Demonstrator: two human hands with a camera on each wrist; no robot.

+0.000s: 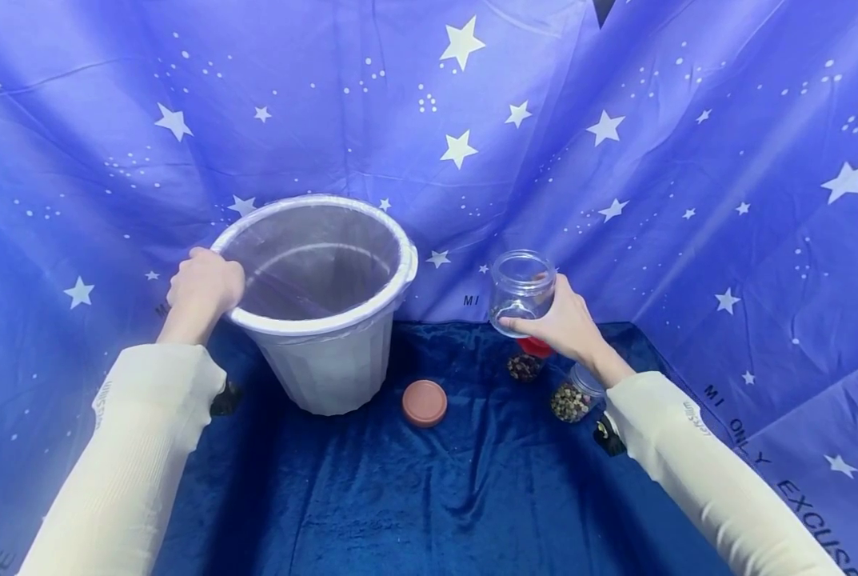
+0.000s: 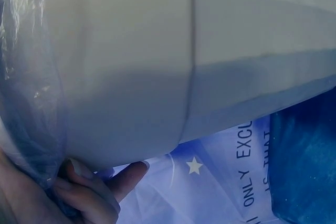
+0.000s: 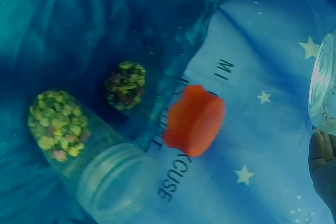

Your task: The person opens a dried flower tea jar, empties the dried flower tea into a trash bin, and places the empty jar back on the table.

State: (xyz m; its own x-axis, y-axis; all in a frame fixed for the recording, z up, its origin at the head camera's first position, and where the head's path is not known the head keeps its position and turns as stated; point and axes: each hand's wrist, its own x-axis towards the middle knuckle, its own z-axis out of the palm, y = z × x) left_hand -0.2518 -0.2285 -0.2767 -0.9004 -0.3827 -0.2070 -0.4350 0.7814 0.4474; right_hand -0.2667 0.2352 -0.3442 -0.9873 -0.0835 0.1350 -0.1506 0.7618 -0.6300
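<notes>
My left hand (image 1: 205, 282) grips the rim of a white bucket (image 1: 328, 352) lined with a clear plastic bag (image 1: 313, 256). In the left wrist view my fingers (image 2: 100, 188) curl under the rim beside the bucket wall (image 2: 184, 66). My right hand (image 1: 547, 322) holds a clear, seemingly empty jar (image 1: 522, 288) upright in the air, right of the bucket. The jar (image 3: 323, 87) shows at the right edge of the right wrist view. A brown lid (image 1: 425, 402) lies on the blue velvet cloth in front of the bucket.
Under my right hand lie a red-lidded jar (image 3: 194, 120) holding dark mixed beans (image 3: 125, 84) and a clear-lidded jar (image 3: 116, 182) with greenish beans (image 3: 58, 124). A star-printed blue sheet (image 1: 616, 160) walls in the back and both sides.
</notes>
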